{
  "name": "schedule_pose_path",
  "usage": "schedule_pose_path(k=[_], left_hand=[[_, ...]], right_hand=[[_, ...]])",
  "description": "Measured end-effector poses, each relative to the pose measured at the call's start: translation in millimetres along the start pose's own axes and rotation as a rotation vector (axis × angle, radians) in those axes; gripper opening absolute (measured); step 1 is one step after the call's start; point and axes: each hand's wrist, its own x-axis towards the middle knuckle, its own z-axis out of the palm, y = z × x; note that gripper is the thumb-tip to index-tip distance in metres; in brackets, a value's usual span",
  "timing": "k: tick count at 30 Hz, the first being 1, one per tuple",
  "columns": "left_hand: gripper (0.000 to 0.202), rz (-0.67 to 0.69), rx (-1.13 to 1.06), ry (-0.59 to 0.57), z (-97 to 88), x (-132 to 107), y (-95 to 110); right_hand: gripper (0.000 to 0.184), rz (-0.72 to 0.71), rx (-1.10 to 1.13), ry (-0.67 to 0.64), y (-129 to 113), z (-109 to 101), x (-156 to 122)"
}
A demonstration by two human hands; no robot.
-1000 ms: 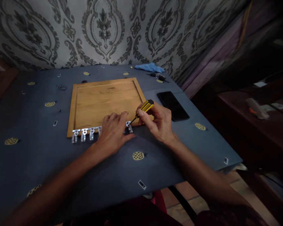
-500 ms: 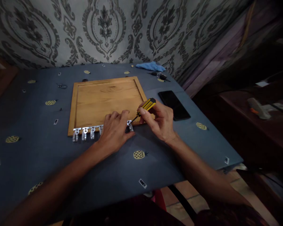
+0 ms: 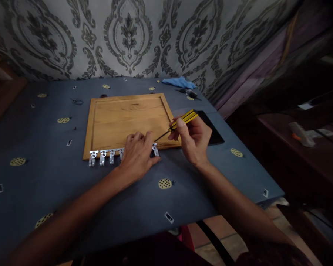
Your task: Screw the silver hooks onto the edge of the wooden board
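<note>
One head-worn camera gives the view, looking forward and down from above the near edge of the table (image 3: 124,214). It sits close over the work: the forearms (image 3: 91,197) run in from the lower corners, and the left hand (image 3: 137,155) and right hand (image 3: 195,142) fall near mid-frame. The wooden panel (image 3: 127,118) is seen obliquely, beyond the left hand. The wide framing reaches up to the damask-patterned curtain (image 3: 128,35) and down to the floor tiles (image 3: 212,229); the dim right side perhaps shows reddish furniture (image 3: 283,136).
</note>
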Motion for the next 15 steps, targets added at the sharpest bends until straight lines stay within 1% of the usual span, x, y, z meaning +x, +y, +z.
schedule_pose_path(k=[1, 2, 3, 4, 5, 7, 9, 10, 12, 15], left_hand=[[0.053, 0.006, -0.002, 0.01, 0.7, 0.0, -0.5], [0.051, 0.012, -0.003, 0.019, 1.5, 0.0, -0.9], [0.049, 0.021, -0.003, 0.03, 2.3, -0.1, -1.4], [0.049, 0.032, -0.006, 0.04, 3.1, -0.2, -1.7], [0.049, 0.04, -0.01, 0.045, 3.7, -0.4, -2.0], [0.049, 0.048, -0.007, 0.041, 4.7, -1.1, -2.3], [0.048, 0.04, -0.005, 0.041, 5.5, -2.2, -2.6], [0.049, 0.041, -0.01, 0.053, 5.8, -2.8, -2.8], [0.051, 0.048, -0.022, 0.073, 6.4, -3.9, -3.2], [0.051, 0.064, -0.039, 0.072, 6.7, -4.5, -3.7]], right_hand=[[0.036, 0.0, 0.011, 0.026, 0.9, 1.9, 5.4], [0.037, -0.009, -0.005, 0.016, 1.9, 4.0, 12.8], [0.037, -0.031, -0.052, -0.022, 2.7, 6.8, 22.1], [0.036, -0.062, -0.132, -0.09, 3.5, 10.6, 33.0], [0.035, -0.1, -0.253, -0.184, 4.1, 15.6, 45.0], [0.031, -0.2, -0.604, -0.374, 5.2, 30.3, 69.6], [0.026, -0.237, -0.95, -0.64, 7.0, 49.9, 90.6], [0.026, -0.251, -1.003, -0.7, 8.4, 60.4, 98.6], [0.025, -0.27, -1.067, -0.773, 12.9, 79.1, 109.2], [0.029, -0.273, -1.142, -0.83, 20.5, 95.4, 116.4]])
